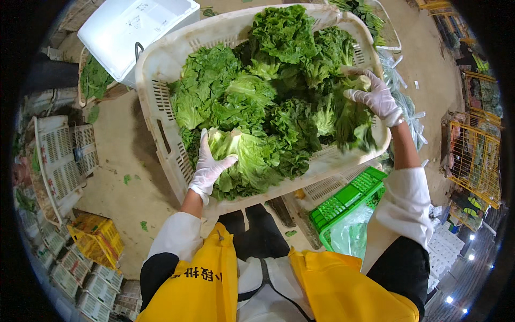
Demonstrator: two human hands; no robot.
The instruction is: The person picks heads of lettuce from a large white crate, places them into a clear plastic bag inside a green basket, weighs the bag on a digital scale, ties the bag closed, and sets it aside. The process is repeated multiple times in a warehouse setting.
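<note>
Before me is a large white plastic crate (161, 147) with slotted sides, holding several heads of leafy green lettuce (245, 90). My left hand (210, 167), in a thin translucent glove, rests with thumb and fingers spread around the pale stem end of a lettuce head (245, 151) at the crate's near left. At the right side, my gloved right hand (372, 94) grips another lettuce head (354, 112) by its stem end, its leaves hanging down and slightly blurred. Between the hands lie more lettuce heads, some darker in shadow.
A white foam box (136, 32) stands beyond the crate's left corner. Green plastic crates (348, 197) with a clear bag sit near my right side. A yellow crate (96, 237) and stacked white crates are at left. Bagged greens (406, 112) lie right; a person's dark-clothed limb (54, 74) shows far left.
</note>
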